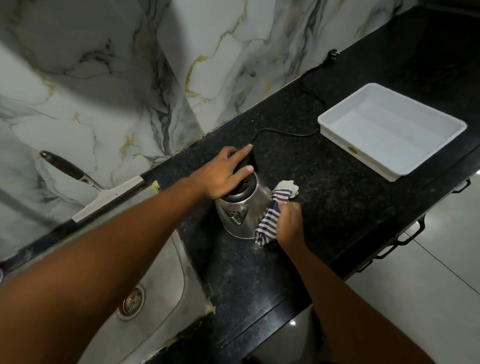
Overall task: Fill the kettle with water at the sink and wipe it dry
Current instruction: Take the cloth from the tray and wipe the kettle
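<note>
A steel kettle with a black lid and handle stands on the black granite counter, just right of the sink. My left hand rests flat on its lid and handle top, fingers spread over it. A blue-and-white striped cloth is pressed against the kettle's right side, bunched in my right hand. The kettle's spout faces me.
A white plastic tray sits on the counter at the right. A black power cord runs along the back behind the kettle. A squeegee leans at the marble wall behind the sink. The counter's front edge drops to a tiled floor.
</note>
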